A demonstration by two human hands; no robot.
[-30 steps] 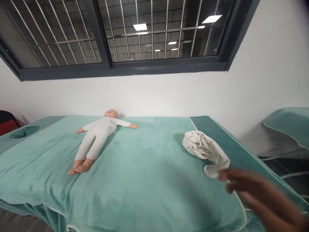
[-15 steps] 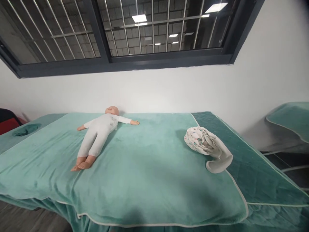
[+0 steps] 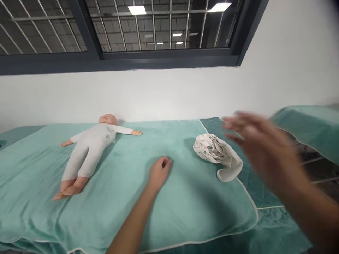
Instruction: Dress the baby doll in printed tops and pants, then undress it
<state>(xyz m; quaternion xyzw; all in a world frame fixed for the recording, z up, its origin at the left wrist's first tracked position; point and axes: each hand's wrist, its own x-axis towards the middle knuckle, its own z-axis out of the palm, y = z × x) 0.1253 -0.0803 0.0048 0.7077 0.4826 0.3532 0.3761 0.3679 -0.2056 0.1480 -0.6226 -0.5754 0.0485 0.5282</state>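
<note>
Behind the far edge of the bed (image 3: 258,194), a white wall (image 3: 164,95) rises to a dark-framed window (image 3: 169,59); metal bars (image 3: 170,26) and grey blocks (image 3: 161,26) show there, with bright lights (image 3: 137,10). Past the right edge, a green cover (image 3: 312,123) hangs.

You are in a room that looks like a bedroom. A green, quilted bed (image 3: 272,225) stands along a plain white wall (image 3: 164,93), with a soft blanket (image 3: 172,222) spread over it. Above, you face a dark-framed window (image 3: 169,59), with metal bars (image 3: 170,28) and grey blocks (image 3: 162,25) beyond its glass. The bright rectangular light panels (image 3: 137,10) in the panes suit an office more. With a baby doll (image 3: 92,137) on the blanket, you cannot tell a home from a training room.
</note>
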